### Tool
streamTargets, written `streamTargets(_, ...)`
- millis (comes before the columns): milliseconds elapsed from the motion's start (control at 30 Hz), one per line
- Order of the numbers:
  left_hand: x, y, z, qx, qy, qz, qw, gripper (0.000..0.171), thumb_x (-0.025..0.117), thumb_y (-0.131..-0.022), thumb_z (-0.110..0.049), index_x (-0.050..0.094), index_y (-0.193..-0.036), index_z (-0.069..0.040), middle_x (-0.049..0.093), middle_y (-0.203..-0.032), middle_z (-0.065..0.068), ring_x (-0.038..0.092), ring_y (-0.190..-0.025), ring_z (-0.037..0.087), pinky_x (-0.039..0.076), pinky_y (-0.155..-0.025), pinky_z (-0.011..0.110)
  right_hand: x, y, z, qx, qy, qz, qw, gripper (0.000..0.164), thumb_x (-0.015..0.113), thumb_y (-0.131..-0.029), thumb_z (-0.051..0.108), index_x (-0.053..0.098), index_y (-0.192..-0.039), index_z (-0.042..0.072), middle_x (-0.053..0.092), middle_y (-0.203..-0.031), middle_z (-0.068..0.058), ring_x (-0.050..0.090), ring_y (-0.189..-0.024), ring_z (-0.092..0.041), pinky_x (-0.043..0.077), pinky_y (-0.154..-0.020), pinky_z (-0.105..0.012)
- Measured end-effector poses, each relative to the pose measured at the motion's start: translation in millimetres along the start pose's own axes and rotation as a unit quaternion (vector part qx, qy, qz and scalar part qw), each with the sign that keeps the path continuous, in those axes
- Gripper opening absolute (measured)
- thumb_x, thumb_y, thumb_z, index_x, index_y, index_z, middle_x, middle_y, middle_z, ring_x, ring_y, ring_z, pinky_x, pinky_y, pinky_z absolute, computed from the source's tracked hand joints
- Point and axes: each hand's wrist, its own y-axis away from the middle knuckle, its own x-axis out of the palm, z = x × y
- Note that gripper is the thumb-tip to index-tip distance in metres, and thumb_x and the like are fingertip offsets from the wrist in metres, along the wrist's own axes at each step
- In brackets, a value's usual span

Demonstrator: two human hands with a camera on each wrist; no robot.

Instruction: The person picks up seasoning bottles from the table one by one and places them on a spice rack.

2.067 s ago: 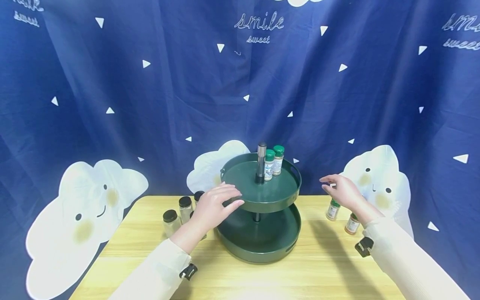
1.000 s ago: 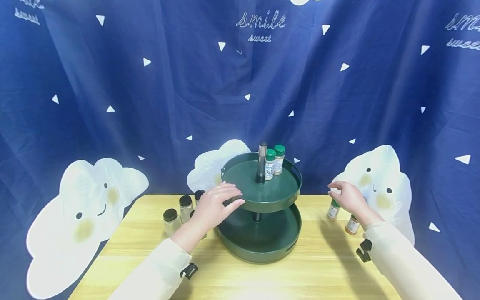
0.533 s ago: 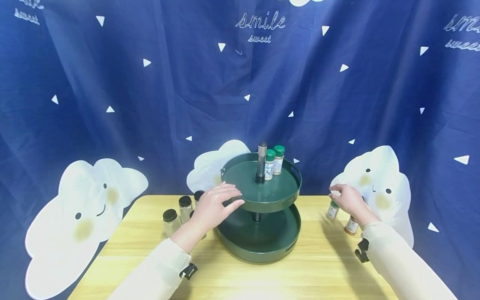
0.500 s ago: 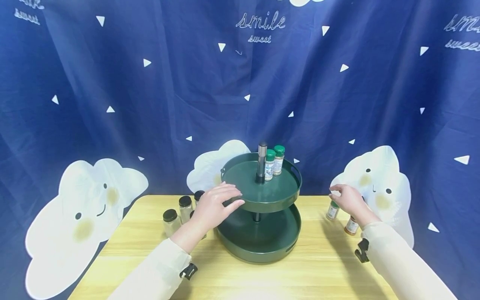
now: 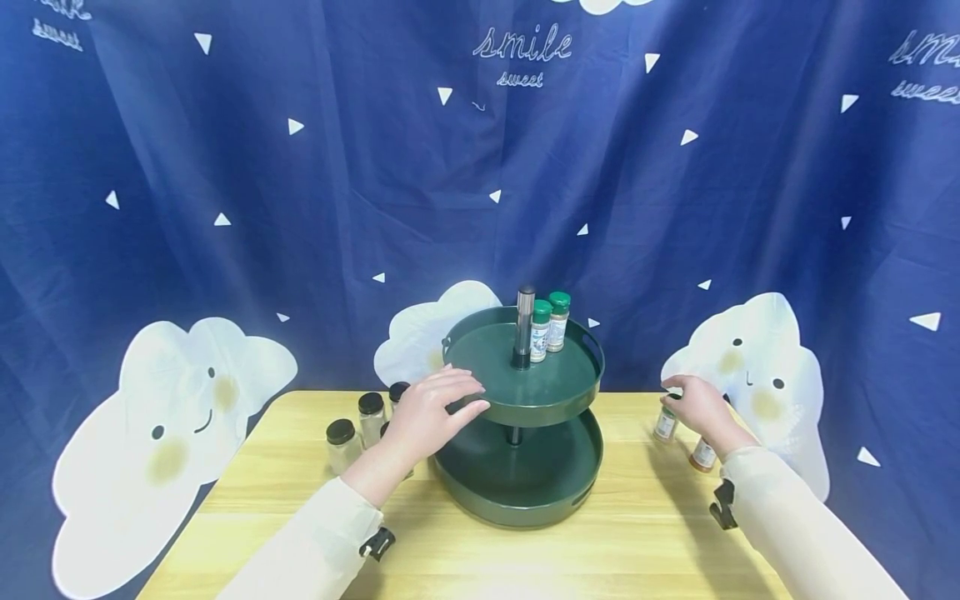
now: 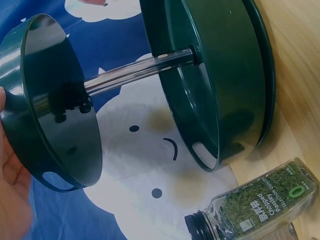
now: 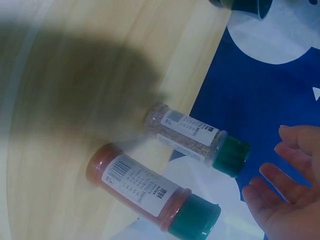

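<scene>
A dark green two-tier turntable rack [image 5: 521,500] stands mid-table. My left hand [image 5: 427,412] rests at the left front rim of its upper tray, fingers relaxed; the left wrist view shows that hand [image 6: 15,195] against the tray's outer wall. On the right, my right hand [image 5: 701,408] hovers over a green-capped spice jar [image 5: 664,427], fingers loosely bent. In the right wrist view the fingers stay a little apart from that jar's green cap [image 7: 231,156]. Beside it stands an orange-red spice jar [image 7: 142,190], also green-capped. Two more green-capped jars [image 5: 539,337] stand on the upper tray by the post.
Several black-capped glass jars [image 5: 343,446] stand left of the rack, partly behind my left forearm. One is a jar of chopped parsley [image 6: 267,200]. A blue curtain [image 5: 337,167] with white clouds hangs behind the wooden table [image 5: 637,533].
My right hand has moved slightly right and lowered toward the green-capped jar at the right. The left hand stays at the upper tray's rim.
</scene>
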Motion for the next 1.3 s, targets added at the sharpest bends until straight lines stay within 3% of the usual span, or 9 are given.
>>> streamTargets(700, 0.9, 0.7, 1.5, 0.006, 0.001, -0.004, 1.0, 0.027, 0.077, -0.089, -0.033, 0.078, -0.108, -0.014, 0.075, -0.111, 0.0, 0.066, -0.116, 0.018, 0.044, -0.111, 0.038, 5.0, -1.3, -4.7, -0.004, 0.012, 0.007, 1.0, 0.035, 0.069, -0.085, 0.009, 0.065, -0.114, -0.01, 0.064, -0.114, -0.034, 0.059, -0.106, -0.056, 0.048, -0.092, -0.064)
streamTargets(1067, 0.8, 0.0, 0.4, 0.01, 0.003, -0.007, 0.9999, 0.027, 0.077, -0.089, -0.032, 0.078, -0.108, -0.013, 0.075, -0.11, 0.001, 0.066, -0.115, 0.018, 0.045, -0.11, 0.04, 7.7, -2.2, -7.5, 0.007, 0.014, 0.018, 1.0, 0.036, 0.069, -0.084, 0.006, 0.063, -0.115, -0.012, 0.066, -0.108, -0.032, 0.061, -0.085, -0.039, 0.049, -0.085, -0.06)
streamTargets(1300, 0.4, 0.2, 0.1, 0.01, -0.002, -0.006, 0.9999, 0.027, 0.077, -0.089, -0.033, 0.078, -0.108, -0.013, 0.075, -0.111, 0.001, 0.066, -0.115, 0.018, 0.045, -0.111, 0.039, 9.9, -1.6, -7.5, 0.007, 0.016, 0.022, 1.0, 0.036, 0.068, -0.084, 0.006, 0.064, -0.115, -0.012, 0.065, -0.112, -0.033, 0.062, -0.087, -0.039, 0.05, -0.086, -0.06)
